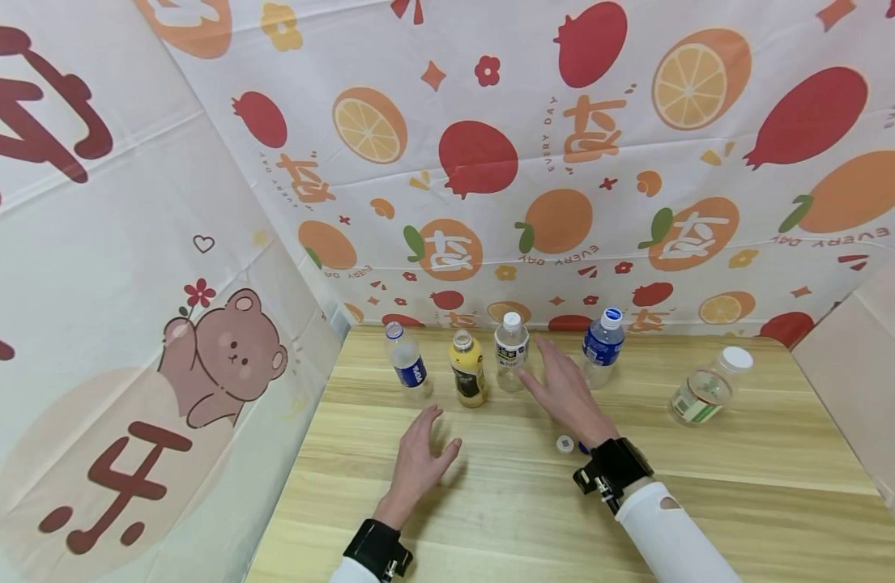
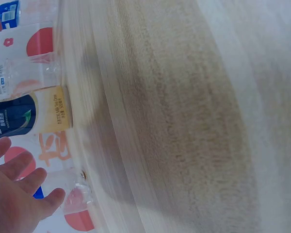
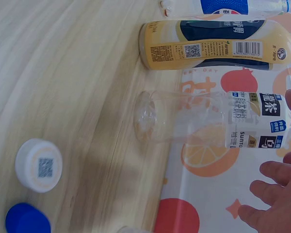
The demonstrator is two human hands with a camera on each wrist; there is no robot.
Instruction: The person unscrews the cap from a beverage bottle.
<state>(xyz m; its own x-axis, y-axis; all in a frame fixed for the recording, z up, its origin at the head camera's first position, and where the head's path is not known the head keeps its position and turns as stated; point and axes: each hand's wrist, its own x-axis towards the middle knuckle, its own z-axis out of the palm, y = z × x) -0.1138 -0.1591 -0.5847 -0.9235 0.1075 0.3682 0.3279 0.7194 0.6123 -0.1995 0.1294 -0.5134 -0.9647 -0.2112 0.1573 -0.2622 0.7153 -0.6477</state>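
My right hand [image 1: 564, 389] reaches beside a clear bottle with a white oolong tea label [image 1: 511, 353] and white cap, fingers spread. In the right wrist view, the fingertips lie close to that bottle's label [image 3: 254, 119]; contact cannot be told. Behind the hand, to its right, stands a blue-labelled bottle [image 1: 603, 348]. My left hand [image 1: 416, 457] hovers with thumb and fingers apart, holding nothing. Nearest to it are a yellow milk tea bottle [image 1: 467, 372] with no cap and a clear bottle with a blue label [image 1: 408, 364], also without a cap.
A white cap [image 1: 564, 444] and a blue cap [image 3: 27, 219] lie on the wooden table [image 1: 505, 502] near the right wrist. Further right, a wide clear jar-like bottle [image 1: 704, 394] has a white lid. A fruit-printed cloth [image 1: 483, 154] hangs behind the bottles.
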